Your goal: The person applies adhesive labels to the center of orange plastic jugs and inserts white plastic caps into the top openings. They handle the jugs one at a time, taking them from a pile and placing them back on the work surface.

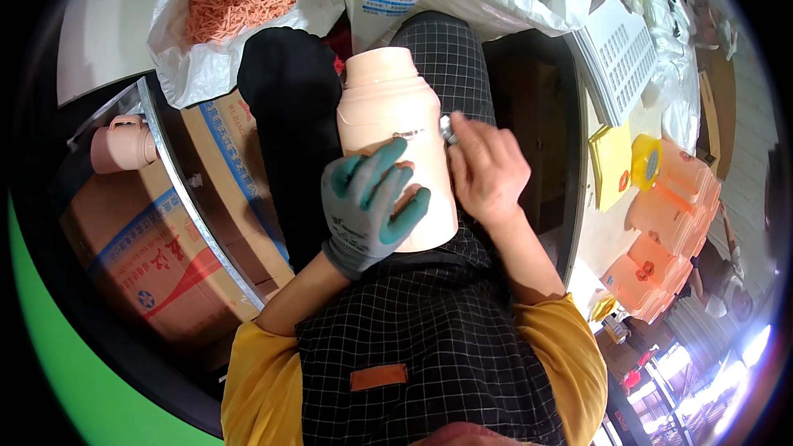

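Observation:
A pale peach insulated flask [396, 124] lies across my lap, its narrower neck pointing away from me. Small dark lettering is printed on its side. My left hand [369, 205], in a grey glove with teal fingers, lies over the lower part of the flask and grips it with bent fingers. On the flask's right side, my bare right hand [492, 167] pinches a small crumpled whitish wad [447, 128] against the wall near the lettering. What the wad is made of cannot be made out.
At the far left stands a white bag [178, 58] of pink strips. Cardboard boxes [178, 256] and a peach cup with a handle [124, 145] are to the left. On the right-hand table are printed sheets [615, 58], yellow paper [610, 167], a tape roll [646, 159] and several peach containers [677, 206].

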Demonstrator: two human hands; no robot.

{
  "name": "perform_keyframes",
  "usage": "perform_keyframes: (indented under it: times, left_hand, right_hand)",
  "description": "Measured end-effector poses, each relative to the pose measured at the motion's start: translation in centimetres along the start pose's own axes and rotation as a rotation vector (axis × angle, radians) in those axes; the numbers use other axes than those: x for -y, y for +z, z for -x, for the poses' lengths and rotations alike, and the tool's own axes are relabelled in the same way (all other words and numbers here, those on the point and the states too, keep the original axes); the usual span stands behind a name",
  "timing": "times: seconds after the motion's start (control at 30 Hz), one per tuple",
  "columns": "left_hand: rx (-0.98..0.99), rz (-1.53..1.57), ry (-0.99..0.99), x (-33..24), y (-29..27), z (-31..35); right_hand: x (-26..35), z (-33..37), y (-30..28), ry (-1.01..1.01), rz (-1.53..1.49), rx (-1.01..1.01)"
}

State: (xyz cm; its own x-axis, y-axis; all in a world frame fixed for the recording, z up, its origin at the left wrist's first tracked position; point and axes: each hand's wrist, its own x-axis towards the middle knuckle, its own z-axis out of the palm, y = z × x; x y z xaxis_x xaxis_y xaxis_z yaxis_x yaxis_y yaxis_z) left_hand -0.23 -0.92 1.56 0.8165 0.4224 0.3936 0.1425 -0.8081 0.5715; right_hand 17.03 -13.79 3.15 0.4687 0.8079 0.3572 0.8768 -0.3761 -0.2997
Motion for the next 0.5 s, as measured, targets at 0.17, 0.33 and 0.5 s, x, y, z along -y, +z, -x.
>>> perform_keyframes:
  times: [0.17,0.33,0.5]
  left_hand:
    - [-0.019,0.026,0.016,0.9,0.2,0.8]
    - [0.042,0.118,0.064,1.4,-2.0,-1.8]
    - [-0.15,0.347,-0.327,5.9,-4.4,-8.7]
  right_hand:
    - [1.4,-1.0,0.2,-0.115,-0.315,-0.055]
    - [0.2,2.2,2.9,0.378,-0.52,-0.047]
    - [4.4,1.7,2.1,0.195,-0.796,-0.113]
